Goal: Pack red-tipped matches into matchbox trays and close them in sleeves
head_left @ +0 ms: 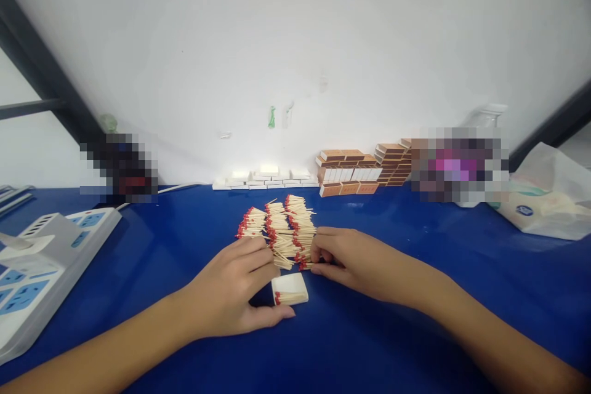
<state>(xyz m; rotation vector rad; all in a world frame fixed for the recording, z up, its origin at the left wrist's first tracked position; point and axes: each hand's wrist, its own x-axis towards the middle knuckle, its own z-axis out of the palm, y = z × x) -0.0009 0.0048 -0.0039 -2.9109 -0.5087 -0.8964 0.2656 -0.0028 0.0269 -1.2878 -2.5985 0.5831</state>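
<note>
A small white matchbox tray [295,283] lies on the blue table, with several red-tipped matches along its near side. My left hand [240,283] is around the tray's left end, index finger at the far corner and thumb along the near edge. Behind it, loose matches are spread in three rows: a left row [253,221], a middle row [280,228] and a right row [302,228]. At the near end of the right row, my right hand [335,253] has its fingers curled and closed on matches; how many is hidden.
White trays [263,181] are stacked along the wall. Brown matchboxes [353,172] are piled to their right. A large white power strip [92,240] lies on the left, and a clear plastic tissue pack [545,206] on the right. Blurred objects stand at both sides.
</note>
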